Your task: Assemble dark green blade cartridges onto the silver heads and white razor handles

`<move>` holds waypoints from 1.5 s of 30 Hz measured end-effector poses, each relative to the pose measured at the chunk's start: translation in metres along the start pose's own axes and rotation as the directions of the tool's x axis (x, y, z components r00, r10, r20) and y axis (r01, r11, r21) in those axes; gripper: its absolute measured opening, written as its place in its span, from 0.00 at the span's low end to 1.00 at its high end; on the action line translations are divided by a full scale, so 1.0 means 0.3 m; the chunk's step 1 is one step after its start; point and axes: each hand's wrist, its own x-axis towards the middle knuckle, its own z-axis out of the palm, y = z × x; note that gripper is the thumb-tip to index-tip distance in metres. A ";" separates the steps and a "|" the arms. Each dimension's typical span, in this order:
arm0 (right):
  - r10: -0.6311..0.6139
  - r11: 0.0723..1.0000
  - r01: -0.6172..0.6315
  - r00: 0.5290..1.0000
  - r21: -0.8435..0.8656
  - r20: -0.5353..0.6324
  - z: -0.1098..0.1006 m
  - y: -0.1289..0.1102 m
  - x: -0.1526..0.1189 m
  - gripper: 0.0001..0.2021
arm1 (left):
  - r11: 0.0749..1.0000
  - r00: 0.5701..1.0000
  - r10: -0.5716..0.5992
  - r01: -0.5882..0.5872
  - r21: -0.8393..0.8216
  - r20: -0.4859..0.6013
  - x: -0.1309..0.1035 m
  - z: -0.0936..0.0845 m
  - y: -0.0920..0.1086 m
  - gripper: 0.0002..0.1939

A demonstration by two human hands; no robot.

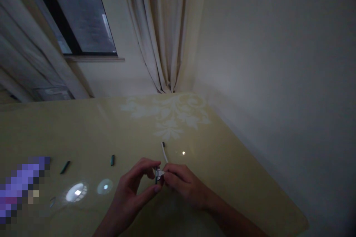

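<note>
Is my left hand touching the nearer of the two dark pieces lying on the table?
Apart. The head view shows bare table between the left hand and the nearer dark piece.

From its middle, the glossy yellowish counter [236, 177] carries a pale floral pattern [178, 113] toward twelve and one o'clock; its rounded corner points between three and four. Toward nine lies a short dark piece [112, 160], with a slimmer dark piece [65, 167] farther out, slanted. A pixelated purple shape [23, 187] is farthest out at nine, its nature unclear. Bright reflections [76, 192] shine between eight and nine.
</note>
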 end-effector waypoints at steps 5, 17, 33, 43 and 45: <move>0.042 0.981 -0.051 0.998 0.190 0.054 -0.010 0.004 0.002 0.27 | 0.997 0.998 -0.005 0.010 -0.074 0.067 0.003 -0.011 0.006 0.19; 0.123 0.932 -0.166 0.981 0.322 0.148 -0.010 0.015 0.000 0.26 | 0.968 0.988 -0.060 0.092 -0.231 0.144 0.000 -0.017 -0.006 0.22; 0.073 0.945 -0.112 0.988 0.307 0.135 -0.002 0.001 0.000 0.29 | 0.945 0.985 -0.038 0.091 -0.315 0.168 0.009 -0.006 0.007 0.22; 0.076 0.944 -0.110 0.990 0.312 0.119 -0.008 0.019 -0.001 0.28 | 0.926 0.991 -0.042 0.086 -0.367 0.126 0.016 -0.004 0.003 0.22; 0.064 0.941 -0.100 0.991 0.324 0.119 -0.010 0.021 0.000 0.28 | 0.920 0.991 -0.034 0.081 -0.384 0.127 0.019 -0.002 0.006 0.23</move>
